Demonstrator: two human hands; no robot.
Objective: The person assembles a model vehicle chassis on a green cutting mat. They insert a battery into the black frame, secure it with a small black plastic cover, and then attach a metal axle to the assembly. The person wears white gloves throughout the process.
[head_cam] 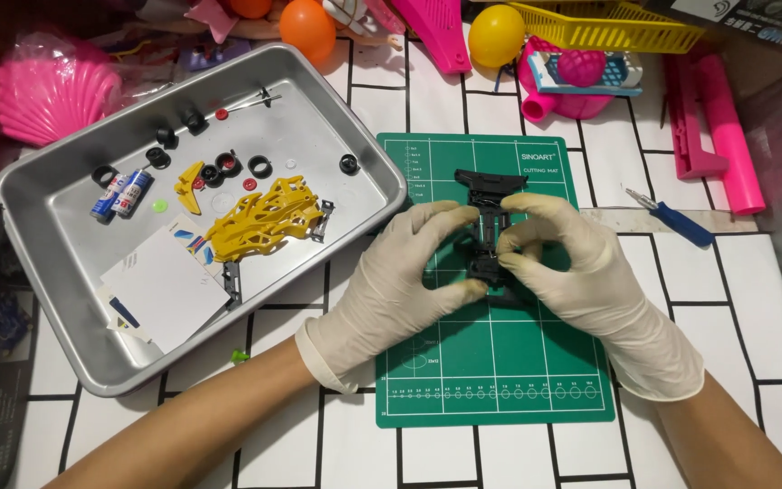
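Both hands wear pale latex gloves and meet over a green cutting mat (500,380). My left hand (391,281) and my right hand (572,267) pinch a black toy car chassis (489,192) between fingers and thumbs; its far end sticks out beyond my fingertips. The chassis sits low over the mat, its middle hidden by my fingers. To the left, a metal tray (65,344) holds a yellow car body shell (260,217), two small batteries (121,193), several small black tyres (261,166) and a white sticker sheet (169,281).
A blue-handled screwdriver (676,220) lies right of the mat. Pink plastic toys (721,127), a yellow basket (613,23), orange and yellow balls (495,34) and a pink shell (52,86) crowd the far edge. Boxes line the left side.
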